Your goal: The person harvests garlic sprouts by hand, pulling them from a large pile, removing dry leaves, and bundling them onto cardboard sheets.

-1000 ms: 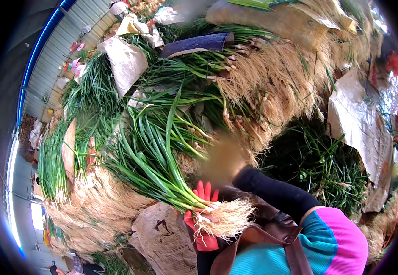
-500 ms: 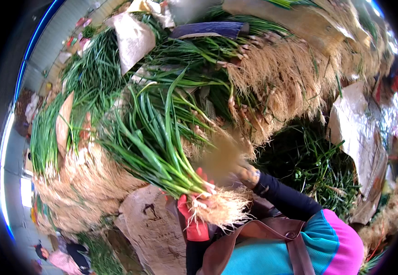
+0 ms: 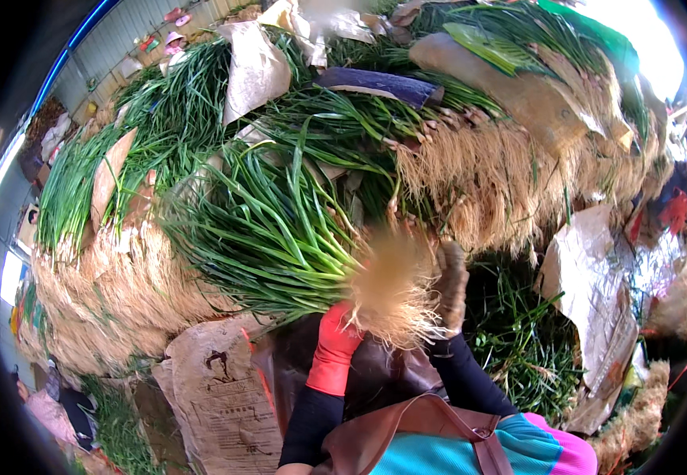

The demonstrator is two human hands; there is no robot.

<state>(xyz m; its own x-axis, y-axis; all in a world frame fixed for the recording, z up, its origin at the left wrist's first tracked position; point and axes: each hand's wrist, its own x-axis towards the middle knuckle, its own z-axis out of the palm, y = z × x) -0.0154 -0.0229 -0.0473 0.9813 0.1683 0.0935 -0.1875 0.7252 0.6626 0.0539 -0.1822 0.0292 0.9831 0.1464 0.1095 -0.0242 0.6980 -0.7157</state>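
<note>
The onion bunch (image 3: 300, 257) my left hand (image 3: 337, 340) holds has risen beside my right hand (image 3: 453, 289), whose grip I cannot tell.

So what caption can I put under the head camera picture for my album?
Red-gloved left hand holds a bunch of leafy green stalks, its pale roots near the right hand.

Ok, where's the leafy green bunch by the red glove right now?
In the head view, the leafy bunch is just left of centre, at the red-gloved left hand, its pale roots near the right hand.
</note>
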